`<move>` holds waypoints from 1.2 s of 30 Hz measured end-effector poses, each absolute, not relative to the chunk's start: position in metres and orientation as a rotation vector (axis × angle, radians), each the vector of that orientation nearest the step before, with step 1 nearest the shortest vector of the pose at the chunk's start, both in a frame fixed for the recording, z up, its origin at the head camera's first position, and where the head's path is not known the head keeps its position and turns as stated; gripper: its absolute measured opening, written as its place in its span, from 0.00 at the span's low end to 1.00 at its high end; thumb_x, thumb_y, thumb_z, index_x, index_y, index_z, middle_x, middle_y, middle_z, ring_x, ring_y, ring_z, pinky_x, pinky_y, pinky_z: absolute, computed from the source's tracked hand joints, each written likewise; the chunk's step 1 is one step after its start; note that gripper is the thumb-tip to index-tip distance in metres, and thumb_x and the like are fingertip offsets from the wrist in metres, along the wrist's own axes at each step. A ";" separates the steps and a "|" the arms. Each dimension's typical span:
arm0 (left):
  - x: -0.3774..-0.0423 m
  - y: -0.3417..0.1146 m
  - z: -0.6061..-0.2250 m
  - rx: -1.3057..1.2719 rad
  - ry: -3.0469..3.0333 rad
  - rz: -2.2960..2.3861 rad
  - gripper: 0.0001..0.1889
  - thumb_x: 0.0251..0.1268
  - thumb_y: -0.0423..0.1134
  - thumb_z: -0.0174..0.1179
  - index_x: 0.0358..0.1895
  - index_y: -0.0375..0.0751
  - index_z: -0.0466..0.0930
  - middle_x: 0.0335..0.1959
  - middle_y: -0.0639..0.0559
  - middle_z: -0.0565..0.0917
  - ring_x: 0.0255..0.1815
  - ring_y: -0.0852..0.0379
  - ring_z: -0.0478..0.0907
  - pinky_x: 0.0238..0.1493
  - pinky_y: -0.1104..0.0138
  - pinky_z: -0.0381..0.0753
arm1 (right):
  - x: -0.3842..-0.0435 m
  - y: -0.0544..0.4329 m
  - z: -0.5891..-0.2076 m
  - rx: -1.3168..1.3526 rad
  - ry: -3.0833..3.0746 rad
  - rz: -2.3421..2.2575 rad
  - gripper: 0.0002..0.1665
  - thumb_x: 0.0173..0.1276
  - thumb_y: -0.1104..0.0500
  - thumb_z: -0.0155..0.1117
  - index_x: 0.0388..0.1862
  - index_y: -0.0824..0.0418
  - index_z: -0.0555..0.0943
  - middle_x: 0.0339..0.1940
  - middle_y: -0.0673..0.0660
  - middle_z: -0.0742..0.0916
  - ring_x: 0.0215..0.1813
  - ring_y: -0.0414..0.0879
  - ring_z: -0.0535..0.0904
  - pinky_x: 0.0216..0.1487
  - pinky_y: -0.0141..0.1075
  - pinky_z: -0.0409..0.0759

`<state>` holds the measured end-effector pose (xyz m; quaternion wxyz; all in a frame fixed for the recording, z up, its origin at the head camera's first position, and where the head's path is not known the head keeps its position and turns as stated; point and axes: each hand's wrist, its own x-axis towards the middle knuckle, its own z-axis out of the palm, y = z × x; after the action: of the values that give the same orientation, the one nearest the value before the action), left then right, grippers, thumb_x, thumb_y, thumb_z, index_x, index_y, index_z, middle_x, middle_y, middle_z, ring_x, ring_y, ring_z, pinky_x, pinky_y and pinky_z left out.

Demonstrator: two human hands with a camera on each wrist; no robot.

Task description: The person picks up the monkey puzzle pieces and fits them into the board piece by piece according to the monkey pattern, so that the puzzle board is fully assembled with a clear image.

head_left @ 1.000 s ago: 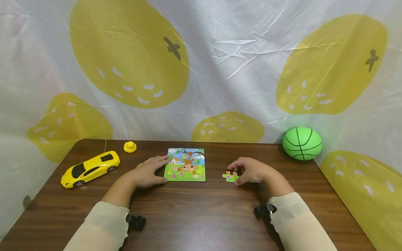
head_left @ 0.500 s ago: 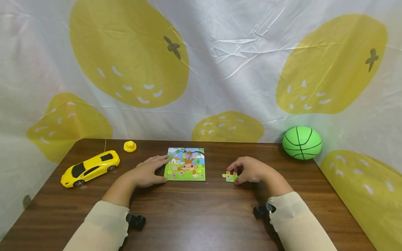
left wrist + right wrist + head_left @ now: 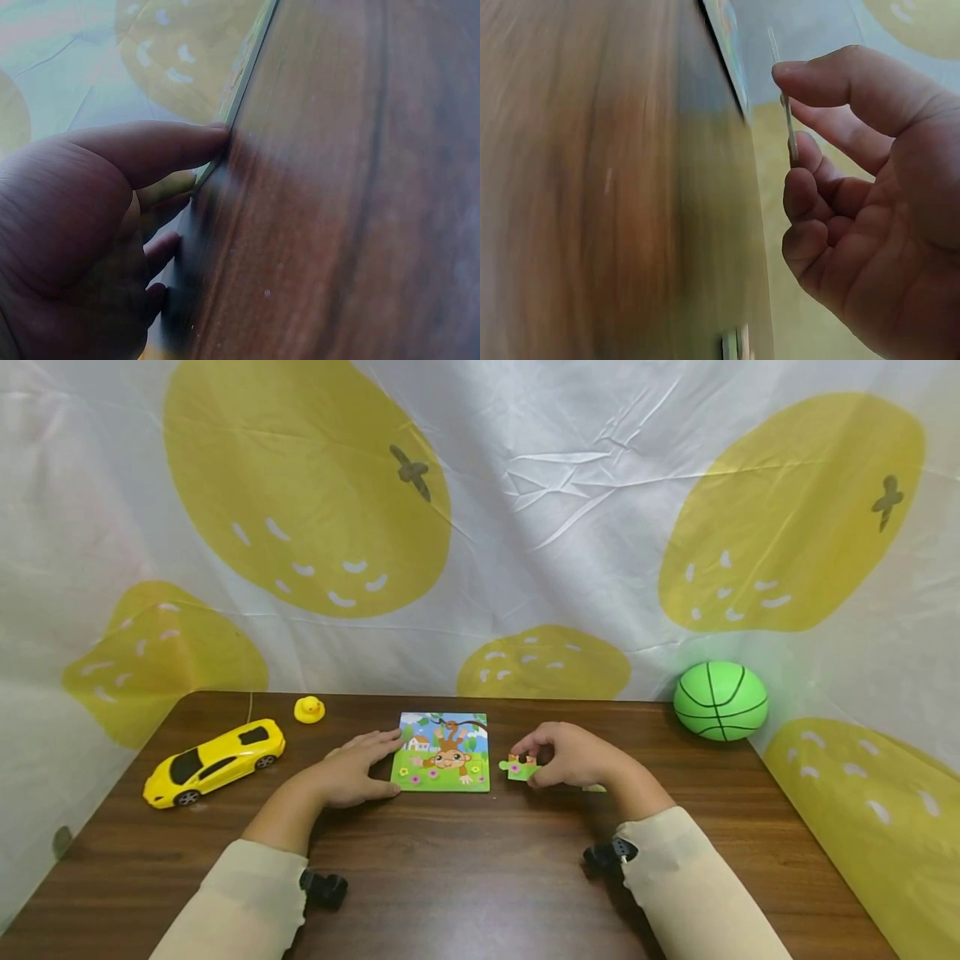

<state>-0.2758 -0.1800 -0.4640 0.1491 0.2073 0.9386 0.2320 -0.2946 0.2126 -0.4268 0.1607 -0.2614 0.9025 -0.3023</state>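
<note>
A square jigsaw puzzle (image 3: 441, 752) with a monkey hanging from a branch lies flat on the table in the head view. My left hand (image 3: 351, 774) rests at its left side, thumb at the near corner and fingertips along the edge; the left wrist view shows the thumb against the board's thin rim. Just right of the puzzle, my right hand (image 3: 573, 756) pinches a green and orange puzzle piece (image 3: 517, 768) with a pink flower. That piece appears edge-on in the right wrist view, raised off the table between thumb and fingers. Another piece (image 3: 595, 788) is mostly hidden beneath my right wrist.
A yellow toy car (image 3: 217, 764) and a yellow rubber duck (image 3: 309, 710) are on the left of the wooden table (image 3: 465, 877). At the back right corner sits a green ball (image 3: 722, 700). A white cloth (image 3: 540, 543) printed with yellow fruit hangs behind the table.
My right hand has lifted the puzzle piece and carried it left toward the puzzle, uncovering part of another piece behind. My left hand has stayed at the puzzle's edge.
</note>
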 end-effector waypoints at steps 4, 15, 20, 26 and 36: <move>-0.276 -0.180 -0.464 0.598 2.695 0.670 0.45 0.72 0.59 0.66 0.86 0.48 0.59 0.90 0.50 0.55 0.91 0.35 0.45 0.82 0.26 0.47 | -0.297 0.196 -0.425 -0.810 2.583 -0.851 0.27 0.57 0.59 0.81 0.58 0.49 0.91 0.43 0.50 0.86 0.46 0.46 0.81 0.48 0.37 0.80; -0.276 -0.180 -0.464 0.603 2.695 0.671 0.45 0.72 0.59 0.66 0.86 0.48 0.60 0.90 0.50 0.55 0.91 0.35 0.46 0.82 0.26 0.47 | -0.303 0.150 -0.423 -0.903 2.544 -0.822 0.27 0.60 0.58 0.78 0.60 0.50 0.90 0.49 0.50 0.87 0.45 0.42 0.80 0.48 0.35 0.81; -0.276 -0.181 -0.464 0.599 2.691 0.672 0.45 0.72 0.59 0.66 0.86 0.48 0.59 0.90 0.49 0.54 0.91 0.35 0.46 0.82 0.26 0.47 | -0.307 0.129 -0.427 -0.945 2.520 -0.787 0.26 0.62 0.56 0.79 0.61 0.48 0.90 0.47 0.48 0.88 0.45 0.41 0.80 0.49 0.36 0.82; -0.276 -0.181 -0.465 0.603 2.692 0.669 0.45 0.72 0.60 0.66 0.87 0.49 0.59 0.90 0.50 0.54 0.91 0.35 0.46 0.81 0.25 0.48 | -0.311 0.112 -0.431 -0.933 2.490 -0.771 0.26 0.63 0.56 0.80 0.62 0.48 0.89 0.52 0.46 0.90 0.48 0.39 0.82 0.53 0.36 0.83; -0.276 -0.181 -0.465 0.600 2.695 0.671 0.45 0.72 0.60 0.66 0.87 0.49 0.59 0.91 0.49 0.54 0.91 0.34 0.46 0.81 0.24 0.48 | -0.319 0.100 -0.435 -0.882 2.455 -0.771 0.26 0.63 0.56 0.81 0.61 0.47 0.89 0.49 0.48 0.88 0.48 0.40 0.80 0.49 0.34 0.82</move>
<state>-0.2759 -0.1807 -0.4649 0.1495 0.2089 0.9378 0.2336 -0.3188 0.1000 -0.4353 0.2091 -0.3172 0.8825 -0.2772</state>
